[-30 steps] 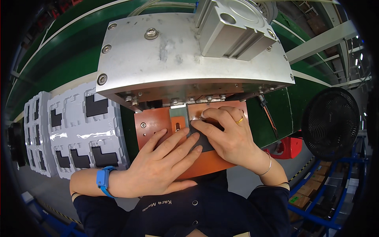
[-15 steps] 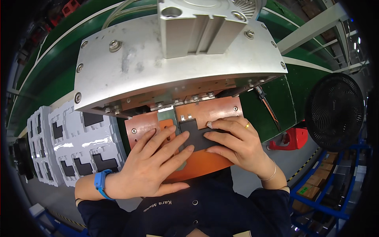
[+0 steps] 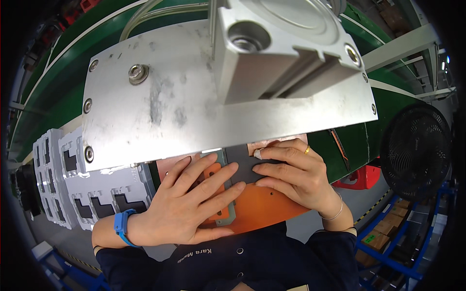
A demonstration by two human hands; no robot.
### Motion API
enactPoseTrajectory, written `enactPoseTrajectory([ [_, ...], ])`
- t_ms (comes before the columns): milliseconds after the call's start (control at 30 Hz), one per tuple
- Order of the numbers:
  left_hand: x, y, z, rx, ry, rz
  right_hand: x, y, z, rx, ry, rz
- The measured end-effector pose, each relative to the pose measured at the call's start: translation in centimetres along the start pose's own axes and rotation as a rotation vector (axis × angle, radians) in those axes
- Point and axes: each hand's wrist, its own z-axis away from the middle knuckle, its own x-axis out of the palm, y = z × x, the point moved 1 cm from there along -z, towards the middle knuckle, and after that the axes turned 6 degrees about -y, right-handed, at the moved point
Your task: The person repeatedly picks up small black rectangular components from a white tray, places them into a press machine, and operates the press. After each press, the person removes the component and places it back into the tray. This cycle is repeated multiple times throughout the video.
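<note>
Head view: lays left hand [image 3: 194,201] flat and spread, gripping nothing, fingertips at left side of dark grey piece [image 3: 245,167], lying on orange plate [image 3: 267,208], far end hidden by silver housing [image 3: 145,121]. Bends right hand [image 3: 301,174] half-open along piece's right side; cannot tell if gripping.

The right fingers [image 3: 285,170] have moved from the top end of the dark piece [image 3: 244,168] to its right side. The metal housing [image 3: 194,111] now hides the piece's silver tabs, visible half a second ago.
</note>
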Motion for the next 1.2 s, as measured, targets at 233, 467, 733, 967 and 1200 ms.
enactPoseTrajectory([
  [233,-0.13,0.01,0.02,-0.012,-0.026,0.034,-0.03,-0.12,0.20,0.057,-0.049,-0.069],
  [467,0.09,0.00,0.06,-0.009,-0.004,0.036,0.19,-0.05,0.31,0.065,-0.044,-0.047],
  [733,0.05,0.13,-0.01,-0.022,-0.002,0.009,0.05,-0.40,-0.05,0.053,-0.032,-0.010],
  [967,0.07,0.15,-0.01,-0.031,-0.005,0.035,-0.08,-0.21,-0.20,0.058,-0.045,-0.023],
  [1200,0.02,0.10,0.04,-0.022,0.003,0.034,0.41,0.20,0.38,0.087,-0.051,-0.064],
])
